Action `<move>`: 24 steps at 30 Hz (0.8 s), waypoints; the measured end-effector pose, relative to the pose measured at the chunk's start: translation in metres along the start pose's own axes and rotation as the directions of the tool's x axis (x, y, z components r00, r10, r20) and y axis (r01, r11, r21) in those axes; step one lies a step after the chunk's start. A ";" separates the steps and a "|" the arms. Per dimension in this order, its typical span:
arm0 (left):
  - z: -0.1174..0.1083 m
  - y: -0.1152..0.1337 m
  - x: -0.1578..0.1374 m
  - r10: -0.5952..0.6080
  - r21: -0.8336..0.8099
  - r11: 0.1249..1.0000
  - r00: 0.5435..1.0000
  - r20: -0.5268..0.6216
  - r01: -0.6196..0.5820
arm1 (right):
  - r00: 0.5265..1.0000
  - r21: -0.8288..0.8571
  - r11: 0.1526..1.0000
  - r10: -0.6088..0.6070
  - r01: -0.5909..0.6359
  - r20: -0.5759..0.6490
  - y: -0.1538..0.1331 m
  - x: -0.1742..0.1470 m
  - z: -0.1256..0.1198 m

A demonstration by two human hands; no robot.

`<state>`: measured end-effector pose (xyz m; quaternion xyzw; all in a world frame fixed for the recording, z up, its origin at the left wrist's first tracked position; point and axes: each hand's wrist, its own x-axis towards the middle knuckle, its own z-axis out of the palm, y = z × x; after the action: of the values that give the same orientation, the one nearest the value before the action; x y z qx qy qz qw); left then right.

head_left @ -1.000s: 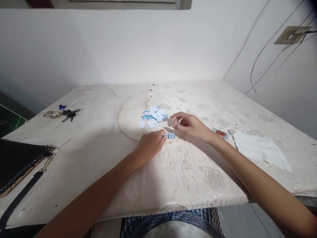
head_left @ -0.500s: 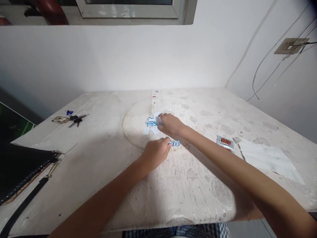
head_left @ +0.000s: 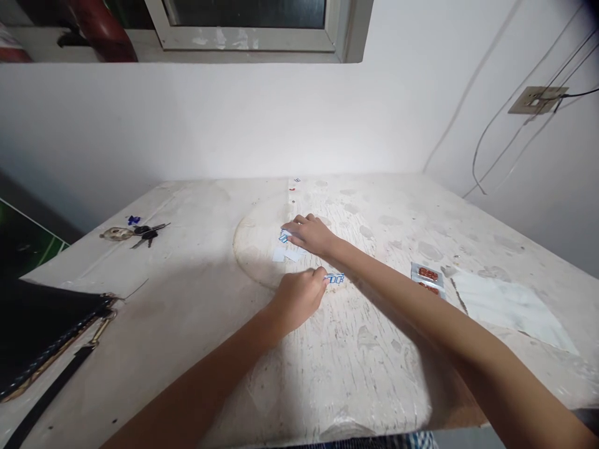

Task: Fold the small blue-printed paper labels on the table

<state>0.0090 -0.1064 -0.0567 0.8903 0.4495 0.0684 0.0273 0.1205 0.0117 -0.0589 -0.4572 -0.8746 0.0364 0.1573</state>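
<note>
My left hand (head_left: 302,296) is closed in a pinch on a blue-and-white cutout (head_left: 335,279), which looks like paper and sticks out to the right of the fingertips. Farther back, my right hand (head_left: 311,234) reaches in from the right, palm down. Its thumb and forefinger close around another blue-and-white cutout (head_left: 283,236), mostly covered by the fingers. Just in front of that hand lie small white paper pieces (head_left: 279,254) on the table (head_left: 374,386).
Keys (head_left: 148,232) and a small blue object (head_left: 133,220) lie at the left, behind a black bag (head_left: 51,330) with a strap. To the right are a foil packet with reddish-brown contents (head_left: 427,274) and a white cloth (head_left: 510,305). Tiny scraps (head_left: 297,180) lie near the wall.
My right hand has shifted left over the blue-and-white cutouts, hiding more of them. My left hand keeps its pinch. The whole view has tilted up slightly.
</note>
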 end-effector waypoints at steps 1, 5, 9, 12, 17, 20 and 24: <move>-0.001 0.000 0.000 0.001 0.005 1.000 1.000 0.007 -0.001 | 1.000 0.018 1.000 -0.005 0.005 -0.012 0.003 -0.001 -0.002; -0.003 0.002 0.000 0.001 0.020 1.000 1.000 0.024 -0.002 | 0.991 0.139 0.981 0.134 -0.136 0.029 0.015 -0.004 -0.009; -0.005 0.003 -0.002 -0.001 0.022 1.000 1.000 0.031 0.000 | 0.986 0.098 0.986 0.126 -0.136 0.107 0.017 0.001 -0.013; -0.005 0.003 -0.003 -0.002 0.023 1.000 1.000 0.030 0.001 | 0.984 0.129 0.980 0.135 -0.150 0.121 0.016 0.007 -0.016; -0.006 0.003 -0.003 0.016 0.017 1.000 0.999 0.027 -0.016 | 0.961 0.272 0.947 0.100 -0.171 0.258 0.022 0.008 -0.029; -0.005 0.003 -0.003 0.011 0.020 1.000 1.000 0.027 -0.011 | 0.944 0.480 0.857 0.023 -0.189 0.331 0.027 0.002 -0.041; -0.005 0.003 -0.004 0.009 0.020 1.000 1.000 0.012 -0.009 | 0.955 0.618 0.743 0.099 -0.258 0.280 0.027 -0.002 -0.047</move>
<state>0.0087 -0.1113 -0.0515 0.8930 0.4458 0.0587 0.0206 0.1567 0.0221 -0.0203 -0.4491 -0.7718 0.4035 0.1995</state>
